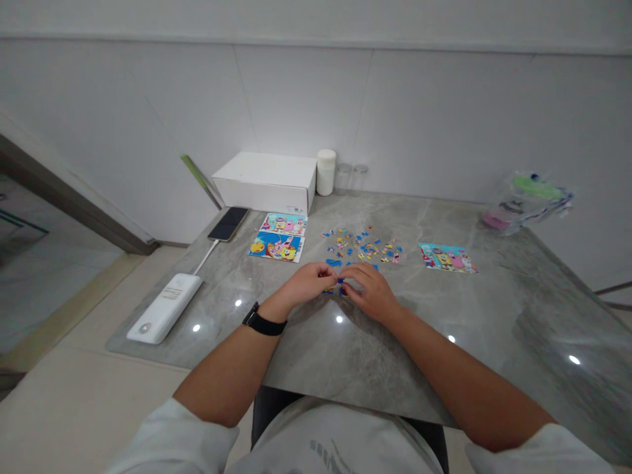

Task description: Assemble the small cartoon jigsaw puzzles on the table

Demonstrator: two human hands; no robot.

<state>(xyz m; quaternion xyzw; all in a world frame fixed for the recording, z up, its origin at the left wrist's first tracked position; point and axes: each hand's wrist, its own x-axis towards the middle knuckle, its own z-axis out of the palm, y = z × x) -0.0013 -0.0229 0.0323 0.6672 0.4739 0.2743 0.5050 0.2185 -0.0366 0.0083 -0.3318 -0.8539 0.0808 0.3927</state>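
My left hand (311,282), with a black band on its wrist, is closed, its fingertips pinched at the edge of a small blue jigsaw puzzle piece (340,280). From the other side my right hand (371,289) closes thumb and fingers on that same piece, and the fingertips of both hands nearly meet. Around and under the hands lie partly joined puzzle pieces (334,263), much of them hidden by my fingers. Just beyond, many loose puzzle pieces (368,249) in blue, yellow and pink are scattered on the grey marbled table (316,355).
Left of the pieces lie two cartoon picture cards (277,247); another picture card (448,258) is at the right. A phone (228,224) is cabled to a white power strip (165,308). Behind stand a white box (266,181), white bottle (326,172), two glasses (359,178) and a plastic bag (526,204).
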